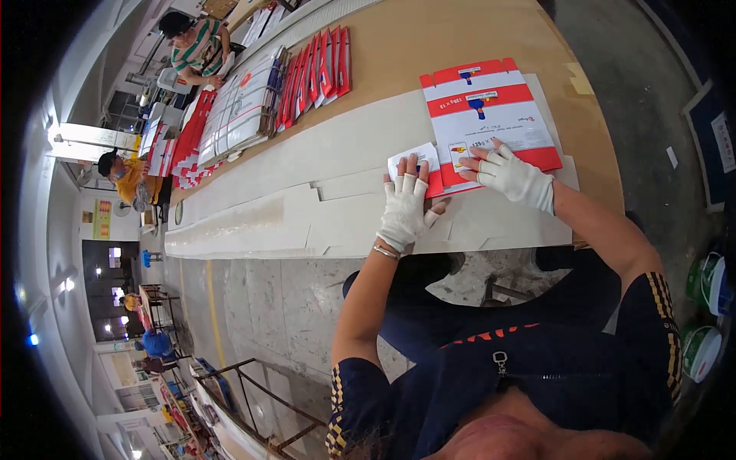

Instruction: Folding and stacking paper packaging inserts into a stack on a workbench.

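A flat red-and-white printed carton [521, 119] lies on the cardboard-covered table in front of me. Both hands wear white gloves that leave the fingertips bare. My left hand [403, 208] rests with fingers spread on a white-and-red panel [434, 161] at the carton's left side; whether that panel is joined to the carton I cannot tell. Lying flat near the carton's lower edge, my right hand [507, 176] presses on its printed face with its fingers stretched out. Neither hand grips anything.
Grey cardboard sheets [261, 199] cover the table's near side. Red folded cartons [318, 69] stand in a row farther left, beside a strapped white bundle [244, 100]. Two people work at the far end, one in a striped shirt [201, 50]. Tubs [701, 353] stand on the floor at right.
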Demonstrator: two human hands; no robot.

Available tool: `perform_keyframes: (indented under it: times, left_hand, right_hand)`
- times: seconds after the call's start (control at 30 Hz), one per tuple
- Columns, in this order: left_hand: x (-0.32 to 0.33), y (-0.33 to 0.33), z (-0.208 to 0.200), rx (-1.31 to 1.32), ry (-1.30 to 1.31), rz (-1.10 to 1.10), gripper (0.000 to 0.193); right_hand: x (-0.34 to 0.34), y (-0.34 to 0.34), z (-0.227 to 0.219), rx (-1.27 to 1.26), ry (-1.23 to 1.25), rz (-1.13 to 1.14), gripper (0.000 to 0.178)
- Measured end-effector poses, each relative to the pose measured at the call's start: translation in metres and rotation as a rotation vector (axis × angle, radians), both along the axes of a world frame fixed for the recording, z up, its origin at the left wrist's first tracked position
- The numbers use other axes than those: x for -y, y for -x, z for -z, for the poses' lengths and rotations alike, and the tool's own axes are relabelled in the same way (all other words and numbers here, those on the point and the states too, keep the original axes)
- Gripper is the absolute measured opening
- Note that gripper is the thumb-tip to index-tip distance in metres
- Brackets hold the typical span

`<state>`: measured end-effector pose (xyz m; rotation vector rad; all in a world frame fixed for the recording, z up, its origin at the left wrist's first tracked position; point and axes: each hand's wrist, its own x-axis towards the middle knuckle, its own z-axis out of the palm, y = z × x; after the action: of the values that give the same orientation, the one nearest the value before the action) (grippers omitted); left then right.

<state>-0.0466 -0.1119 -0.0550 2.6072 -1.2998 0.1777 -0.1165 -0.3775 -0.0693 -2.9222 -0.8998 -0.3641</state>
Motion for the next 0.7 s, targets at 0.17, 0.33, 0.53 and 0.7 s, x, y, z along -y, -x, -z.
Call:
perform_keyframes:
  times: [0.17,0.33,0.53,0.7]
  left_hand:
    - [0.007,-0.004,0.008,0.057,-0.109,-0.093,0.074]
    - [0.01,-0.001,0.009,0.058,-0.127,-0.101,0.072]
    - [0.011,0.001,0.005,0.025,-0.166,-0.113,0.07]
    - [0.013,0.002,0.003,-0.008,-0.188,-0.118,0.067]
  right_hand:
    - [-0.003,0.002,0.016,0.156,0.19,-0.009,0.052]
    - [-0.002,0.005,0.017,0.16,0.21,-0.012,0.051]
    - [0.0,0.006,0.017,0.155,0.157,-0.062,0.047]
    - [0.004,0.006,0.018,0.088,0.097,-0.105,0.046]
